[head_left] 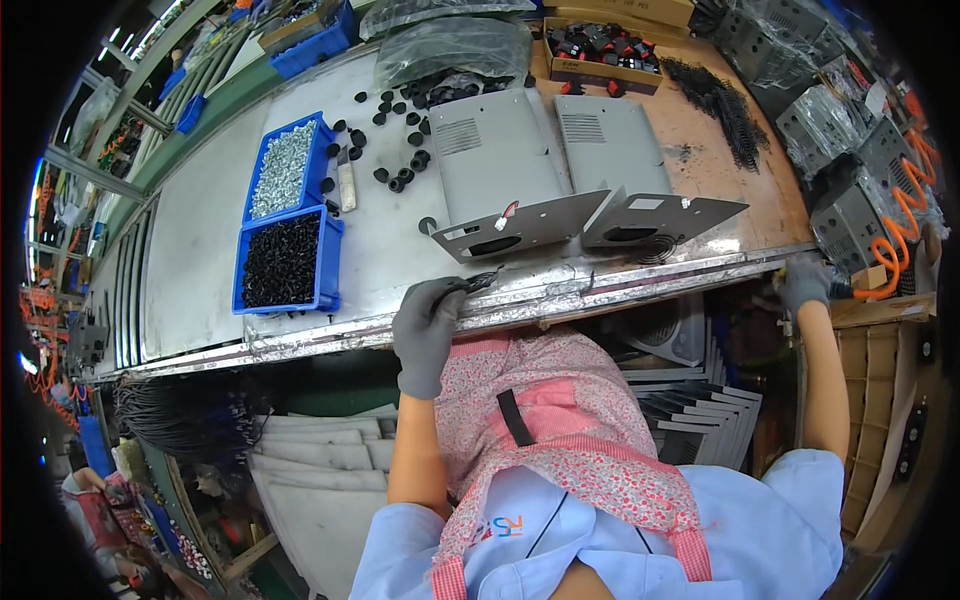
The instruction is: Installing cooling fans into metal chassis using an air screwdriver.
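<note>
My left hand (425, 335), in a grey glove, is at the front edge of the worktable (390, 250). Its fingers are closed around something thin and dark that I cannot make out. Just beyond it are two grey metal housings (495, 150) with slotted vents and upturned front flanges, lying side by side. My right hand (804, 286), gloved too, is at the table's right front corner; its fingertips are blurred and partly hidden. A short wire with a red and white end (507, 214) pokes out of the left housing's flange.
Left of the housings stand a blue bin (328, 262) of black screws and another (323, 150) of silver hardware. Black caps (397, 182) lie scattered nearby. Behind are a carton (600, 80) of red-black switches and black coiled pieces (725, 110). An orange air hose (893, 250) hangs at right.
</note>
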A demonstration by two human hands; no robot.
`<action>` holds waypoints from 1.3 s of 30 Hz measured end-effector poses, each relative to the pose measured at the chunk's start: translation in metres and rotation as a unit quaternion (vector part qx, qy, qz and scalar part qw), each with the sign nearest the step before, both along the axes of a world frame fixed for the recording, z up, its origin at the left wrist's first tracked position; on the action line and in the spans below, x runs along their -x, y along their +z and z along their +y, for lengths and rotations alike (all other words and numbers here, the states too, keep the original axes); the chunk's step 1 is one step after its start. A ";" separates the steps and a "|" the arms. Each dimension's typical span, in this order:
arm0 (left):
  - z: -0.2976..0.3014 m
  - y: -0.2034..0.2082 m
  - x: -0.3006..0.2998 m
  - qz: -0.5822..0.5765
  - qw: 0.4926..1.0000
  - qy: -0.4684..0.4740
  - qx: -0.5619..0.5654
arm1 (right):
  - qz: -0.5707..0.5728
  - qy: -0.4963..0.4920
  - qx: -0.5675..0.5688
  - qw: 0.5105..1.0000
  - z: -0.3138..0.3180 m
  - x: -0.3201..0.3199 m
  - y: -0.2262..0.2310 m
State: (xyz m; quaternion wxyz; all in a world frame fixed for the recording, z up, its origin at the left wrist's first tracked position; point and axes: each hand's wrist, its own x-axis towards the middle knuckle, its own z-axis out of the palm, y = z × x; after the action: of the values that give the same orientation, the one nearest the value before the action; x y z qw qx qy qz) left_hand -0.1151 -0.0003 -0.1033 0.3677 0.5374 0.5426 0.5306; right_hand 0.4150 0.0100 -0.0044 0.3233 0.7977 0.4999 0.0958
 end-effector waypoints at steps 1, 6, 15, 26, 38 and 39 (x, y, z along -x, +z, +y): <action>0.007 0.012 -0.004 0.121 0.991 0.005 -0.055 | 0.019 -0.022 0.046 0.999 0.005 -0.017 -0.003; 0.026 0.018 -0.012 0.300 0.951 0.032 -0.062 | 0.043 -0.049 0.187 0.980 0.014 -0.069 0.002; 0.032 0.019 -0.009 0.125 0.991 0.056 -0.005 | 0.036 -0.060 0.197 0.978 -0.012 -0.035 0.070; 0.048 0.101 -0.041 0.013 0.954 0.050 -0.295 | 0.616 0.112 -0.127 0.769 -0.104 0.135 0.035; 0.123 0.201 -0.140 0.449 0.789 -0.402 -0.120 | 0.770 0.010 -0.308 0.559 -0.112 0.225 -0.039; 0.130 0.193 -0.151 0.468 0.767 -0.427 -0.103 | 0.767 0.006 -0.312 0.560 -0.110 0.225 -0.039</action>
State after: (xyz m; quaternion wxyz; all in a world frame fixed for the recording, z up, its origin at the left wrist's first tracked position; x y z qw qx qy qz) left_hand 0.0356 0.1294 0.0893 0.1992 0.9302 0.3036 0.0542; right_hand 0.1900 -0.1000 -0.0435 -0.4521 0.6184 0.5030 -0.4001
